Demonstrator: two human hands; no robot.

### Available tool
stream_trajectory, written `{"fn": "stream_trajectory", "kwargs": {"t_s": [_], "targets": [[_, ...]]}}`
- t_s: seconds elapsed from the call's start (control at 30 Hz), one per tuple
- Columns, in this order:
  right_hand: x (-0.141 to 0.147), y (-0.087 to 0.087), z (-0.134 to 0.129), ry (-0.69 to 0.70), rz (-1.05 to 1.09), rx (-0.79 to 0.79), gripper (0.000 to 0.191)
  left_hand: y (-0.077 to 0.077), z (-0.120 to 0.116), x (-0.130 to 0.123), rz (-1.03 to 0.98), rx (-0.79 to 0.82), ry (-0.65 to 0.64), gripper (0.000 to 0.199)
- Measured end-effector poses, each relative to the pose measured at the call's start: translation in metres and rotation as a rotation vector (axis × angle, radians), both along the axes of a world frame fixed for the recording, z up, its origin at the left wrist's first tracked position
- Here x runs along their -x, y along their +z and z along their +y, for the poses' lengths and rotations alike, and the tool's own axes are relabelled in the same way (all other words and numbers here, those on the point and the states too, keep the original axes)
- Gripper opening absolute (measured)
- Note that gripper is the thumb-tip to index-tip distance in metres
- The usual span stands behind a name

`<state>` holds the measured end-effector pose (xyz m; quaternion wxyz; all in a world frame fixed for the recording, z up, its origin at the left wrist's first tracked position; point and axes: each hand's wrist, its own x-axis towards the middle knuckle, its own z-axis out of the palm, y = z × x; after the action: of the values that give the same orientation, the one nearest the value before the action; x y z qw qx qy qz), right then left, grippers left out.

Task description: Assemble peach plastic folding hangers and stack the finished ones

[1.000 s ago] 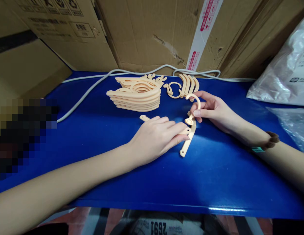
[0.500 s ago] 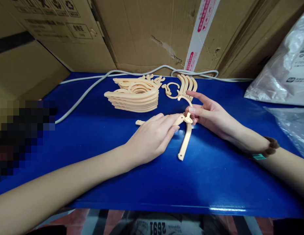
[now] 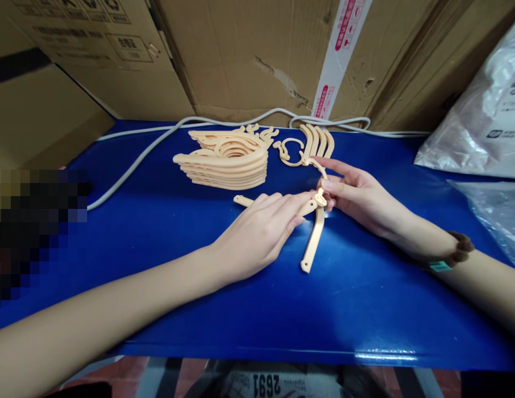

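My left hand [image 3: 263, 229] is closed around a cream plastic hanger arm [image 3: 243, 201], whose two holed ends stick out on either side of the fingers. Between the thumb and fingers of my right hand [image 3: 352, 190] is a curved cream hanger hook [image 3: 316, 163]. The round base of the hook meets the right end of the held arm; whether they are joined I cannot tell. Beneath that base a second hanger arm [image 3: 312, 243] points toward the front edge, its upper end hidden.
A stack of cream hanger parts [image 3: 224, 168] stands behind my left hand. Loose hooks [image 3: 291, 152] and several hanger arms [image 3: 317, 141] lie beyond my right hand. A grey cable [image 3: 136, 179] crosses the blue table [image 3: 240, 320]. Cardboard boxes [image 3: 240, 61] and plastic bags [image 3: 468, 127] border it.
The hanger arm in my left hand has shifted a little to the right, up against the hook's base. The hook has tilted slightly in my right hand.
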<state>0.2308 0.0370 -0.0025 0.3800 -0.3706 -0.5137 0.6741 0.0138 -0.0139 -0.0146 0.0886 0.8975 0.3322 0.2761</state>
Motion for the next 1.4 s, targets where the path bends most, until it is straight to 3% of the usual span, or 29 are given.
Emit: {"fn": "stream_trajectory", "kwargs": {"t_s": [0.17,0.63,1.4], "targets": [[0.0012,0.0005,-0.0008,0.035,0.012,-0.024,0.054,-0.0038,0.0016,-0.0006,-0.105,0.017,-0.015,0.037],[0.0025,0.0019,-0.0022,0.056,-0.057,-0.099,0.053,-0.0017,-0.0004,0.0008,-0.149,0.024,-0.083,0.037],[0.0011,-0.0006,-0.0005,0.084,-0.095,-0.155,0.047,0.0018,-0.0025,0.0012,0.031,-0.108,-0.028,0.032]]}}
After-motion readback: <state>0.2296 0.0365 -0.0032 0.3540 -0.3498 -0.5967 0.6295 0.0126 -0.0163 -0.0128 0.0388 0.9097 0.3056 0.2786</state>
